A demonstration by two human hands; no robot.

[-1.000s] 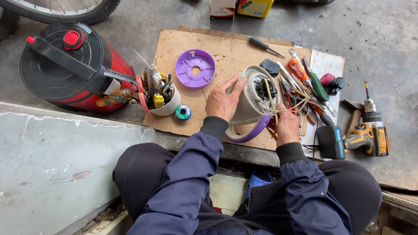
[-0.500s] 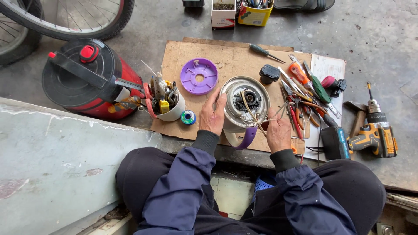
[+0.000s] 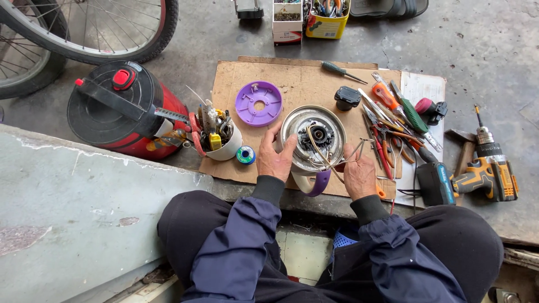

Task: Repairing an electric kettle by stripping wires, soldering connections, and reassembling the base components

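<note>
An upturned electric kettle (image 3: 312, 137) with a metal base, exposed wiring and a purple-and-white handle stands on a cardboard sheet (image 3: 297, 84). My left hand (image 3: 276, 159) grips the kettle's left rim. My right hand (image 3: 359, 175) rests at the kettle's right side, fingers pinching thin wires (image 3: 343, 160) that run from the kettle's middle. A purple round base cover (image 3: 258, 103) lies apart on the cardboard, to the upper left.
Pliers and screwdrivers (image 3: 393, 120) lie right of the kettle. A cordless drill (image 3: 477, 171) and hammer sit far right. A white cup of tools (image 3: 219, 134), a solder spool (image 3: 245, 155), a red-and-black canister (image 3: 120, 109), bicycle wheels (image 3: 84, 31) and small boxes (image 3: 309, 17) surround.
The kettle went from tilted on its side to standing base-up on the cardboard. My right hand moved to the wires at its right side. The camera view shifted.
</note>
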